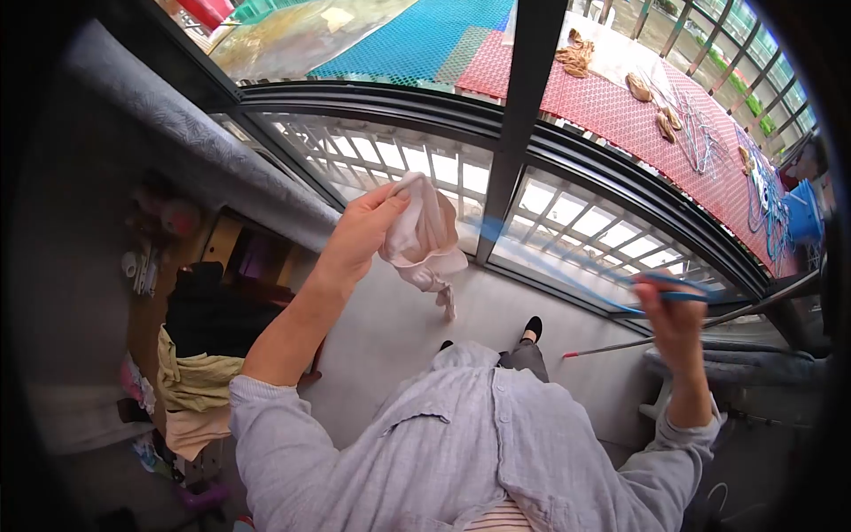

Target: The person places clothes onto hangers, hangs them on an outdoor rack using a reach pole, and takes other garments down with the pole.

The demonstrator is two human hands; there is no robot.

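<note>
Before the curved balcony railing (567, 226), the left hand (359, 232) is raised with its fingers closed around a bunched pale pink garment (424, 238), whose loose end hangs down toward the grey floor (417, 310). Off toward the right edge of the balcony, the right hand (671, 315) is curled shut on a thin blue clothes hanger (567, 266), which stretches leftward from the fist toward the dark window post (523, 106), well apart from the garment. Beneath both arms shows the person's grey shirt (461, 434), and folded yellowish cloths (191, 386) lie at the left.
</note>
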